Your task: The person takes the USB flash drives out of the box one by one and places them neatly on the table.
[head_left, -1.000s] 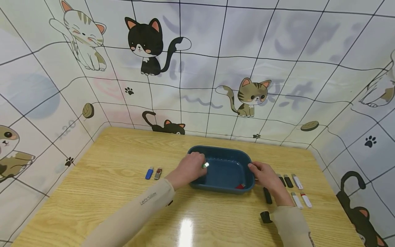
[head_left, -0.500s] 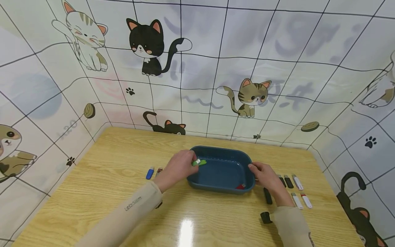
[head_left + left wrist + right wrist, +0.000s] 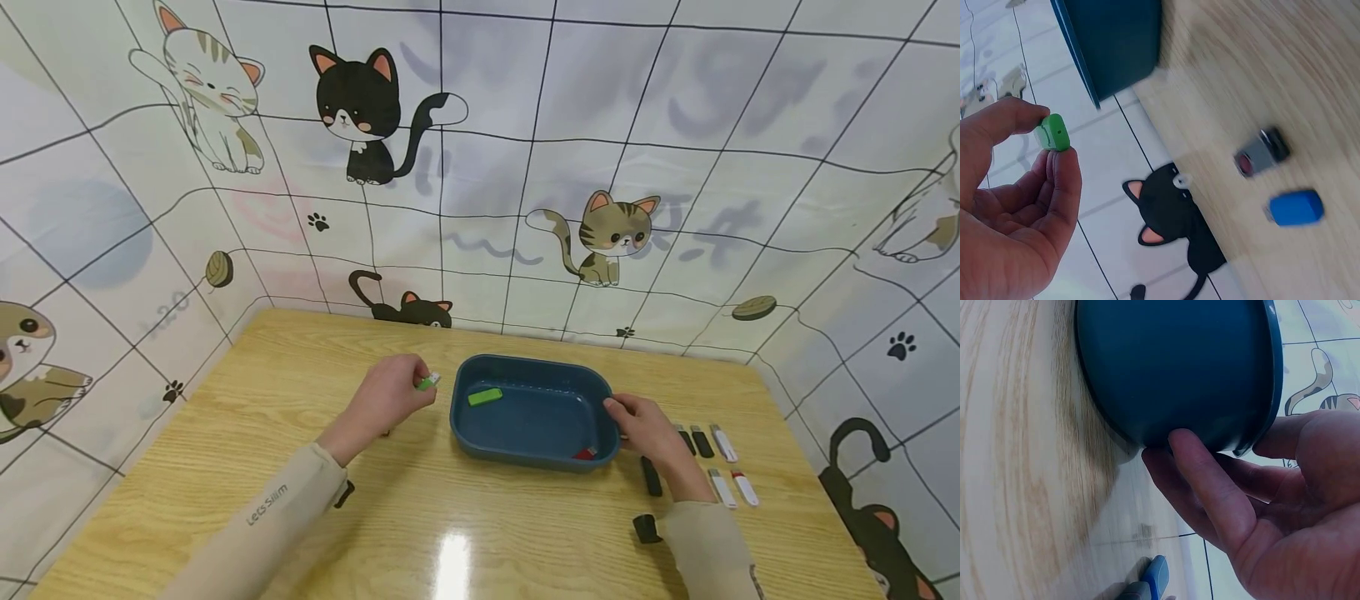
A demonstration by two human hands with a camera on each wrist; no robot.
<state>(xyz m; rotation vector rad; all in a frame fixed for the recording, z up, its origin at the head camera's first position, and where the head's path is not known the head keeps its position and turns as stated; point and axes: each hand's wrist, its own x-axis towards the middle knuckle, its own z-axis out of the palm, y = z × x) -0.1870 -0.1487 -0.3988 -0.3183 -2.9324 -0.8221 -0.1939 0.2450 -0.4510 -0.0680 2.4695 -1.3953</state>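
My left hand is raised left of a dark blue plastic basin, pinching a green USB stick between thumb and fingertips; its metal plug faces the basin. Another green USB stick lies inside the basin at the left, and a red USB stick lies at its front right. My right hand grips the basin's right end, thumb at the rim and fingers against the outer wall. In the left wrist view a blue USB stick and a silver swivel USB stick lie on the table.
Right of the basin, several black and white USB sticks lie on the wooden table, among them a white one with a red end. A black one lies close to my right wrist. A cat-patterned cloth hangs behind.
My left hand has moved out of the basin to the left, carrying one green USB stick. The other green stick now shows in the basin. My right hand has stayed on the rim.
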